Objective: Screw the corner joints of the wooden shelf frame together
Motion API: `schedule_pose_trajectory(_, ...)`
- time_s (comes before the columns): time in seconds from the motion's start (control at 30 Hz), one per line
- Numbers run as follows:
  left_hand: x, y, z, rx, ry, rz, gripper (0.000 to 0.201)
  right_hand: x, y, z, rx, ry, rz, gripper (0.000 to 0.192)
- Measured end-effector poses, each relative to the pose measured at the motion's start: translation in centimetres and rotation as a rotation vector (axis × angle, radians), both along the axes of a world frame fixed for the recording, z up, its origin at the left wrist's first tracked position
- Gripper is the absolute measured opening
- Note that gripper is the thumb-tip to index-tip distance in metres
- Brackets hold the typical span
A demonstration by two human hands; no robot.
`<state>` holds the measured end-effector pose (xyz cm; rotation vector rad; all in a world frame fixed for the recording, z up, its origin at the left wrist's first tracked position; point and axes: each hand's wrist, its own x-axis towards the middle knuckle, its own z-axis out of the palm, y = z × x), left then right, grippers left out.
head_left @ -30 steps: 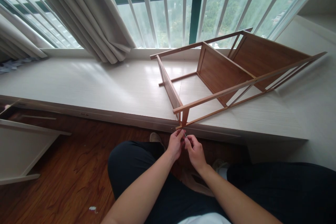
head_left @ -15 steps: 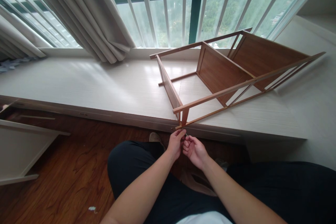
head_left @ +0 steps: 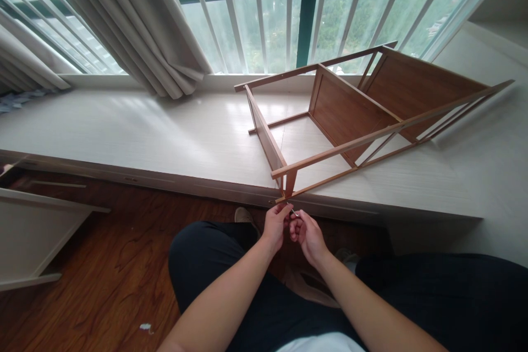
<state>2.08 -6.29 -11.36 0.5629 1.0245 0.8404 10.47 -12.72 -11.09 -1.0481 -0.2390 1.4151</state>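
A wooden shelf frame (head_left: 350, 115) lies on its side on the white window platform (head_left: 165, 132), one corner reaching the platform's front edge. My left hand (head_left: 275, 225) and my right hand (head_left: 305, 235) meet just below that corner. Between their fingertips is a small thin metal piece (head_left: 292, 212), too small to identify. Both hands pinch at it, close to the end of the frame's lowest rail. My knees in dark trousers sit under my forearms.
Grey curtains (head_left: 136, 22) hang at the left before a barred window (head_left: 289, 5). A white drawer or board (head_left: 37, 231) stands open at the lower left over the brown wood floor (head_left: 111, 275). A small white scrap (head_left: 145, 328) lies on the floor.
My right hand's fingers shifted slightly around the small metal piece while my left hand stayed at the frame's corner. The shelf frame has not moved.
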Motion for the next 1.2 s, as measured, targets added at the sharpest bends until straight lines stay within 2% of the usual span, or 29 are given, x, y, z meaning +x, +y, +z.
schedule_pose_trajectory(0.37,-0.02,0.04,-0.05,0.029,0.055,0.015,0.038,0.08,-0.23,-0.82,0.052,-0.265,-0.003,0.038)
schedule_pose_trajectory(0.47,-0.03,0.06,-0.01,0.030,0.048,0.019,0.038,-0.05,-0.21,-0.63,0.035,-0.206,-0.012,0.038)
schedule_pose_trajectory(0.6,-0.04,0.02,0.04,0.021,0.030,0.019,0.039,-0.09,-0.20,-0.46,-0.015,-0.011,-0.001,0.032)
schedule_pose_trajectory(0.73,0.08,0.01,0.14,-0.007,0.006,0.020,0.042,0.01,-0.18,-0.51,-0.071,0.139,0.066,0.029)
schedule_pose_trajectory(0.93,0.23,0.06,0.42,-0.041,-0.053,0.015,0.045,-0.11,-0.28,-0.41,-0.061,0.102,0.093,0.036)
schedule_pose_trajectory(1.2,0.18,0.35,0.05,-0.049,-0.057,-0.017,0.047,-0.40,-0.51,-0.66,0.002,-0.062,0.079,0.038)
